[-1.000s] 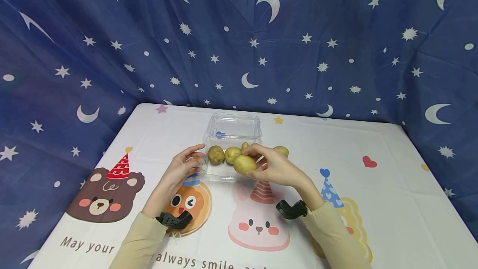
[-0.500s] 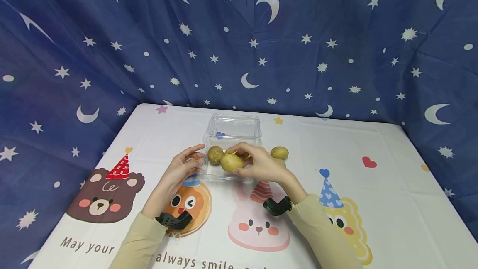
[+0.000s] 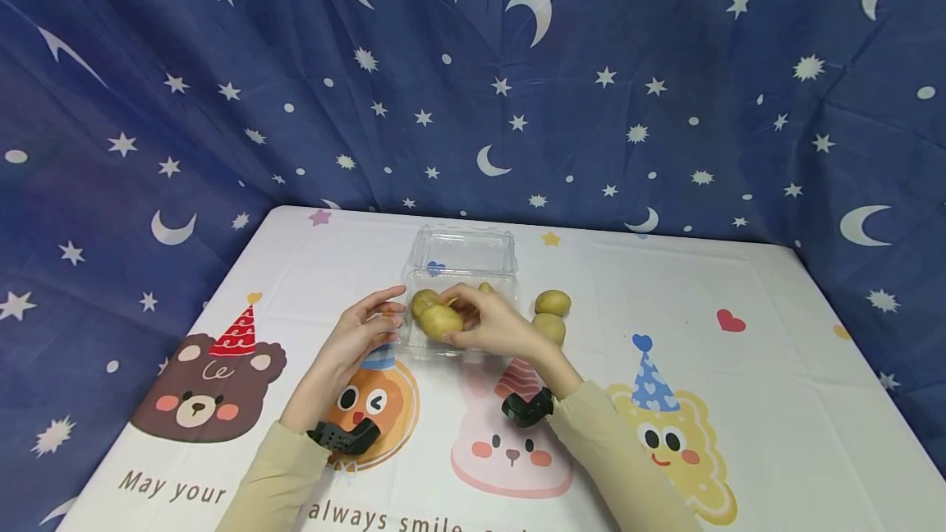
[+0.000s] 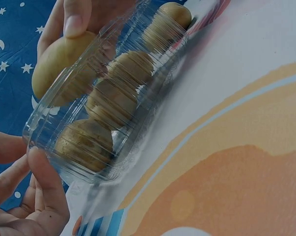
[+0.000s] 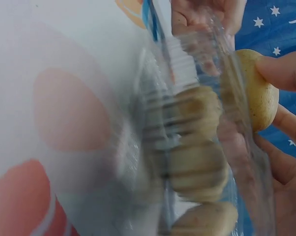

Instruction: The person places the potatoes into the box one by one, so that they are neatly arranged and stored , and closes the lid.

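My right hand (image 3: 484, 320) grips a yellow potato (image 3: 441, 323) over the left part of a clear plastic clamshell box (image 3: 443, 349). Fingers and thumb clasp the potato's sides, and it hangs at the rim height in the left wrist view. Several potatoes lie in a row inside the box, the browner one (image 4: 86, 145) at the left end; the right hand partly hides them in the head view. At the box's left end, my left hand (image 3: 362, 335) touches the corner with thumb and fingertips, its fingers loosely extended.
The box's lid (image 3: 464, 249) lies folded back behind it. Two more potatoes, one farther back (image 3: 553, 302) and one nearer (image 3: 548, 328), lie on the tablecloth (image 3: 776, 401) right of the box. A blue curtain (image 3: 473, 105) hangs behind the table.
My right hand has carried the potato leftward over the box, from its middle toward its left end. The two potatoes at right have come into fuller view. My left hand has stayed put.
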The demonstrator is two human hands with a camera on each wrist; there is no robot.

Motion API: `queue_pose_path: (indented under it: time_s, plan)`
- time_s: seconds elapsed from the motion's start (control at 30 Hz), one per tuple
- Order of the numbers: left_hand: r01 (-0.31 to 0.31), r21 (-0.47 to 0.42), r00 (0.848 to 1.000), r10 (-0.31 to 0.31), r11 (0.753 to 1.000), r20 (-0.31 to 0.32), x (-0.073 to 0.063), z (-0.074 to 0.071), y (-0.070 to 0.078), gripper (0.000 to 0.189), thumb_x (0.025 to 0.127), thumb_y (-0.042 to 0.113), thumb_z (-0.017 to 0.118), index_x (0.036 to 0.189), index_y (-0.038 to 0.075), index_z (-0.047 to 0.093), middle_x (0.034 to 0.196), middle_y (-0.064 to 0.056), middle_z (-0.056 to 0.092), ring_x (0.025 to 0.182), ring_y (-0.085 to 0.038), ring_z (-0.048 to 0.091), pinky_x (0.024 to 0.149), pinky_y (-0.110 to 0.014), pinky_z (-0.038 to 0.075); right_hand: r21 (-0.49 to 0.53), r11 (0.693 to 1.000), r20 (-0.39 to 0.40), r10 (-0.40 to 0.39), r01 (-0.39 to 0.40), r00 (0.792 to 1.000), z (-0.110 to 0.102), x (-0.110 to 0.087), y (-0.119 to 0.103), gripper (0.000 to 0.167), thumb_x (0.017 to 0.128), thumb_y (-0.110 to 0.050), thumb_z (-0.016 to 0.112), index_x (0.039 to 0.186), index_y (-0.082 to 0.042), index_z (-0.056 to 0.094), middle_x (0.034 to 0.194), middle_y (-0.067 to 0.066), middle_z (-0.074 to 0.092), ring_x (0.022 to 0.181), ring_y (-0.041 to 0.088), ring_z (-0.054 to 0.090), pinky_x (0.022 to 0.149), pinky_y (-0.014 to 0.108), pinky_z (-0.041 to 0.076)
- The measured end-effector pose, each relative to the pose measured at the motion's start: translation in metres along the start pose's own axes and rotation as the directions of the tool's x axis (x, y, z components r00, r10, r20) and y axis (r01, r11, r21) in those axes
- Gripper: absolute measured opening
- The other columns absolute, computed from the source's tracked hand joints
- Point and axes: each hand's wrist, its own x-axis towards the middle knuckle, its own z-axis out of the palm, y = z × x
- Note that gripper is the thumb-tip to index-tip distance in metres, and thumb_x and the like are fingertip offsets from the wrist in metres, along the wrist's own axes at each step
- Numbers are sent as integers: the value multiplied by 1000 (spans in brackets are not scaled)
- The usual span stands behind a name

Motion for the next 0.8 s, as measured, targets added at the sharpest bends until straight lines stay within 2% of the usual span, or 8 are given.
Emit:
queue_pose_path:
  time_s: [0.23, 0.63, 0.8]
  plan:
    - [0, 0, 1000, 0, 1000, 5, 0, 0, 0, 55, 91, 5, 54, 145, 13, 42, 115, -4, 49, 93, -11, 55, 78, -17, 52, -31, 1000, -6, -4, 4, 1000, 9, 4, 0, 45, 78, -14, 76, 120, -16, 60, 107, 6, 68, 86, 10, 62, 79, 23, 52]
    - [5, -5, 1000, -5, 1000, 17, 0, -1, 0, 55, 92, 5, 53, 145, 14, 41, 116, -2, 49, 90, -9, 55, 78, -17, 51, -7, 1000, 22, -23, 23, 999, 21, 10, 0, 46, 80, -12, 75, 122, -9, 59, 111, 9, 64, 94, 15, 61, 81, 31, 56]
    - [-1, -5, 1000, 1, 1000, 21, 0, -2, -1, 55, 92, 5, 52, 145, 14, 41, 115, -1, 50, 89, -8, 55, 78, -18, 51, 2, 1000, 27, -22, 22, 999, 25, 10, 0, 44, 83, -9, 71, 126, -5, 59, 118, 9, 62, 100, 17, 63, 84, 28, 55]
